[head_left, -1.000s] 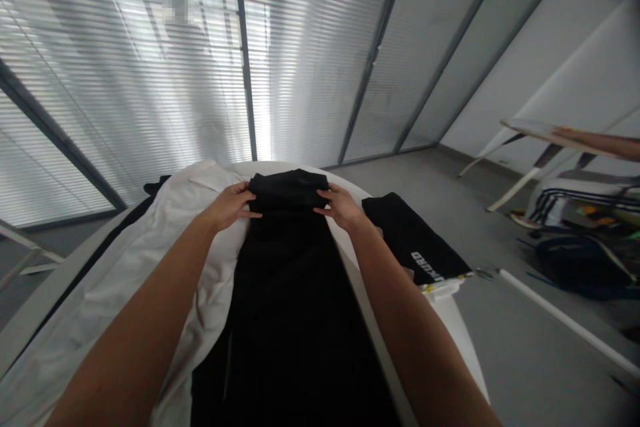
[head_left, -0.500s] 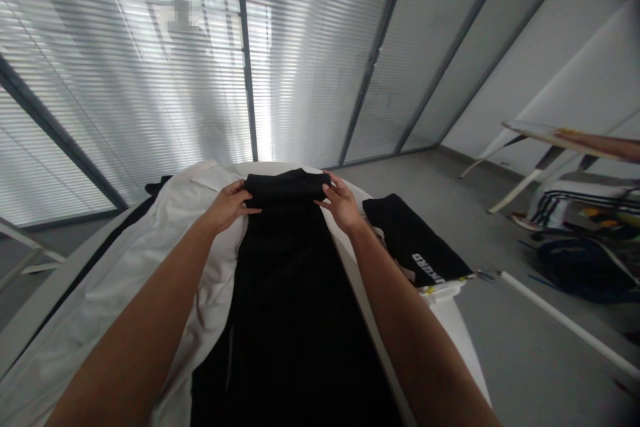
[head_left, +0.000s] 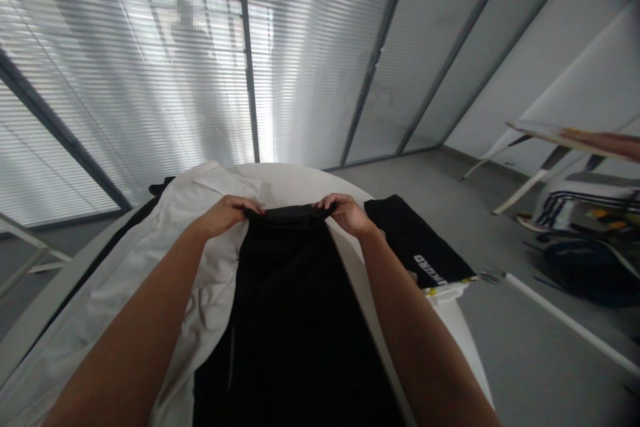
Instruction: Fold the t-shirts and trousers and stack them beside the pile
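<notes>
A long black garment [head_left: 300, 307] lies stretched towards me over the white table, its far end turned over into a narrow fold. At the left corner of that fold my left hand [head_left: 227, 213] is closed on the cloth. My right hand [head_left: 347, 212] grips the opposite corner, fingers over the top of the edge. Between both hands the folded edge runs nearly straight and looks slightly lifted. Whether the garment is trousers or something else I cannot tell. A rumpled white garment [head_left: 200, 280] lies against its left side.
A folded black garment with white lettering [head_left: 420, 240] lies at the right edge of the white table [head_left: 300, 177]. A glass partition with blinds [head_left: 310, 67] stands beyond. At right are another table [head_left: 545, 133], a person's arm [head_left: 607, 142] and a white pole [head_left: 570, 320].
Both hands have come down and nearer to me with the black garment's far end. The rolled-over part now appears flatter, and more bare table shows behind it.
</notes>
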Demonstrator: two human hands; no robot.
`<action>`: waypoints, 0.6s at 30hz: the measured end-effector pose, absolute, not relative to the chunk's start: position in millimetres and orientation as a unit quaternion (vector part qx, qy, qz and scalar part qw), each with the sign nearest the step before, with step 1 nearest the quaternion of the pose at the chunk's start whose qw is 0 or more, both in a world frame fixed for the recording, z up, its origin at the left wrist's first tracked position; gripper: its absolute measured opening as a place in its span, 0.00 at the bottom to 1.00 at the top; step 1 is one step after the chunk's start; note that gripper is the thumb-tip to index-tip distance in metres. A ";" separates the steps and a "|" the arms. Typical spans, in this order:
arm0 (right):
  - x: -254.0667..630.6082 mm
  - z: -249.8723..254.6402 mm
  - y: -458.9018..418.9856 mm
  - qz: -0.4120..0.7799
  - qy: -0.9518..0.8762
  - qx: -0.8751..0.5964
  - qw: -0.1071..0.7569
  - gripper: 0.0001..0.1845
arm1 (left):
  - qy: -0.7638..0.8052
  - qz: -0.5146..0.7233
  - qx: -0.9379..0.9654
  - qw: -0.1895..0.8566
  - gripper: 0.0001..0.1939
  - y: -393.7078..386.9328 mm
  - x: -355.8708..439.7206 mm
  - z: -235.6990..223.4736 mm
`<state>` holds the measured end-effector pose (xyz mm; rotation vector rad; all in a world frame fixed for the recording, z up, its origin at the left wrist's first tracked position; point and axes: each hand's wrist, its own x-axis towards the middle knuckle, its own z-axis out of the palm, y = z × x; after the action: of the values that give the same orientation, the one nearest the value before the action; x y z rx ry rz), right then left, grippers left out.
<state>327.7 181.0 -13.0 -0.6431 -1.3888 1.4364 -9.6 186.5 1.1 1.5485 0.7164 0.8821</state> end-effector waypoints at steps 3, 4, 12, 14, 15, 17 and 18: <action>331.8 -12.3 182.6 0.579 -0.628 -0.288 0.433 0.08 | 0.283 0.327 0.713 0.552 0.08 186.9 -13.4 -1.2; 332.5 -11.8 183.0 0.569 -0.645 -0.298 0.414 0.08 | 0.279 0.314 0.723 0.549 0.08 187.0 -13.4 -1.3; 318.4 5.1 179.4 0.453 -0.703 -0.442 0.325 0.12 | 0.411 0.389 0.646 0.512 0.10 182.8 0.8 7.3; 313.4 7.8 180.2 0.398 -0.698 -0.500 0.323 0.11 | 0.464 0.413 0.617 0.484 0.10 183.3 4.0 8.2; 311.4 8.5 180.7 0.361 -0.701 -0.529 0.312 0.11 | 0.482 0.410 0.618 0.466 0.09 183.7 5.2 8.4; 307.0 9.1 181.1 0.271 -0.722 -0.573 0.277 0.12 | 0.504 0.376 0.659 0.413 0.08 183.6 7.9 8.7; 303.9 9.1 180.4 0.225 -0.734 -0.586 0.260 0.13 | 0.513 0.350 0.690 0.371 0.08 182.7 9.8 8.8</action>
<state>303.9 180.4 9.1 -1.5874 -1.9873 0.6106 9.8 182.7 8.8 1.7706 1.3151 0.8974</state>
